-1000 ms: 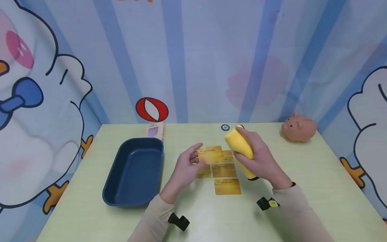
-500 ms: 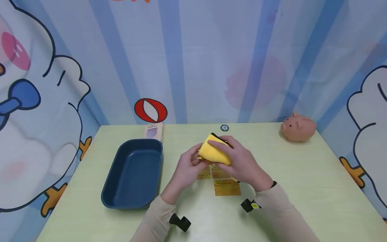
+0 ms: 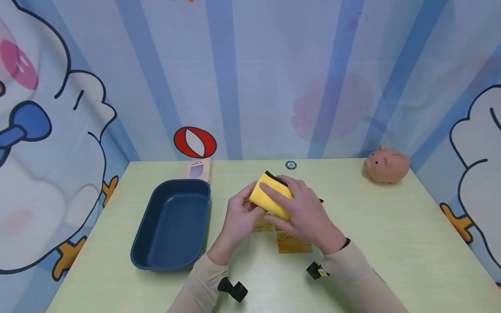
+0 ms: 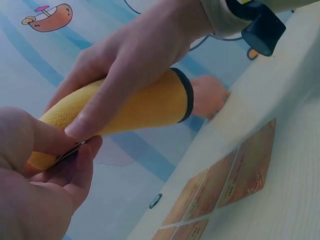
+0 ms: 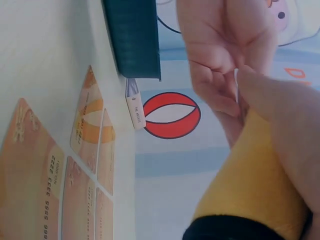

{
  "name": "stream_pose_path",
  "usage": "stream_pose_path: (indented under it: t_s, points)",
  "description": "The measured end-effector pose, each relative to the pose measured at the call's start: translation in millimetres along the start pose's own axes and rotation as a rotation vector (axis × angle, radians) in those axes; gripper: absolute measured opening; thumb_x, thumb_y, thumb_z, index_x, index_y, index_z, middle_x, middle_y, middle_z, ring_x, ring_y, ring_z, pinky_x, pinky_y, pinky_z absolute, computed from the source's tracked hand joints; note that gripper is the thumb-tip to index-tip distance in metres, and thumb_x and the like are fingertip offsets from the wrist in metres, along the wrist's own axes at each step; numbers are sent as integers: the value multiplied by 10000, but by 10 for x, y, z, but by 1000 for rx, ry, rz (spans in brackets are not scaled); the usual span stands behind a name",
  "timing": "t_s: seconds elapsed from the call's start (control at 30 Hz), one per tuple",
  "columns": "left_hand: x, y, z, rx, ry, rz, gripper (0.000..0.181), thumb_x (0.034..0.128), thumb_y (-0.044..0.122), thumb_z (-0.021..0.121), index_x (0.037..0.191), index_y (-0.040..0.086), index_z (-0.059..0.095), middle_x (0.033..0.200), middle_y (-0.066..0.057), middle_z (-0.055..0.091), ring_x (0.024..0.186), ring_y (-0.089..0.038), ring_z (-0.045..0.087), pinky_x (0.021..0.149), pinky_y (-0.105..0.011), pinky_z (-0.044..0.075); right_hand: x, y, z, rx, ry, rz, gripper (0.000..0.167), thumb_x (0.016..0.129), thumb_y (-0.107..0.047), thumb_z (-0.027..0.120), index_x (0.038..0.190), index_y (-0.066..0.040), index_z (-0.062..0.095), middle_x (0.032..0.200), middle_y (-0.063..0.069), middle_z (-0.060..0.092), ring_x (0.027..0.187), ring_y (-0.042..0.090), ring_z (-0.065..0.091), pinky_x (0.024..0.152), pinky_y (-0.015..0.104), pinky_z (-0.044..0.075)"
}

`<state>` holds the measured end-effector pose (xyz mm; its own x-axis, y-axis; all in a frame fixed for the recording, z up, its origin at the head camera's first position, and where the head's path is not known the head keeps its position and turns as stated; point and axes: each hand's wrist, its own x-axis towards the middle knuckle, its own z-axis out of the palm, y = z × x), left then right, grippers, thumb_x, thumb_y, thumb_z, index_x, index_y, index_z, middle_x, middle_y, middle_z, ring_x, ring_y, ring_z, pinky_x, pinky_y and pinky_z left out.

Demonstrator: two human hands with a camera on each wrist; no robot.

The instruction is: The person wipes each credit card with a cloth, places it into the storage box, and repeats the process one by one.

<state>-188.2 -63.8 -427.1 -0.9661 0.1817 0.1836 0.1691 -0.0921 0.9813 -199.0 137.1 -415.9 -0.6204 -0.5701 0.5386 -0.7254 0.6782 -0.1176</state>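
My left hand [image 3: 242, 217] pinches a thin card, whose edge [image 4: 70, 151] shows between thumb and fingers in the left wrist view. A folded yellow cloth [image 3: 269, 202] with black trim lies over that card and hides most of it. My right hand [image 3: 305, 213] grips the cloth from the right, its fingers spread across the top. Both hands are above the table, close together. Beneath them several gold cards [image 3: 295, 243] lie flat in rows, partly covered by the hands in the head view; printed numbers show on the cards [image 5: 35, 175] in the right wrist view.
A dark blue tray [image 3: 170, 230] stands left of the hands, with a small pale box [image 3: 199, 169] behind it. At the table's back edge lies a round chip [image 3: 291, 165]. A pink piggy bank [image 3: 387, 165] sits at the back right corner.
My right hand has brought the cloth leftward onto the card in my left hand, then shifted slightly further left along it. The left hand has stayed nearly in place.
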Motion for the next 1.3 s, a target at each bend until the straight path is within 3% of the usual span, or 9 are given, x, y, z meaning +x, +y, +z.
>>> stream_pose_path:
  t_s: [0.27, 0.57, 0.83, 1.3]
  points:
    - [-27, 50, 29, -3, 18, 14, 601, 986, -40, 675, 1552, 42, 489, 1483, -129, 595, 1261, -301, 666, 995, -321, 573, -18, 0, -35, -81, 30, -7, 709, 944, -354, 780, 1584, -331, 475, 1358, 268, 537, 1059, 420, 603, 694, 517, 602]
    - [-63, 105, 8, -19, 30, 0, 642, 965, -81, 674, 1562, -14, 448, 1372, -239, 652, 1219, -340, 693, 910, -306, 613, -40, 53, -87, -23, 12, 22, 666, 952, -290, 732, 1574, -323, 497, 1317, 271, 538, 983, 385, 601, 660, 484, 592]
    - [-77, 172, -20, -12, 53, 3, 642, 948, -118, 633, 1556, 7, 471, 1281, -252, 667, 1085, -311, 739, 852, -287, 629, -41, 106, -172, -21, -12, 59, 657, 956, -341, 758, 1566, -330, 512, 1317, 262, 539, 975, 365, 600, 664, 467, 590]
    - [-87, 270, -74, -30, 65, 37, 635, 945, -158, 611, 1548, -10, 477, 1267, -299, 651, 1056, -351, 737, 810, -262, 630, -57, 213, -259, -40, 3, 65, 702, 947, -316, 780, 1585, -330, 487, 1301, 270, 542, 954, 349, 593, 670, 463, 590]
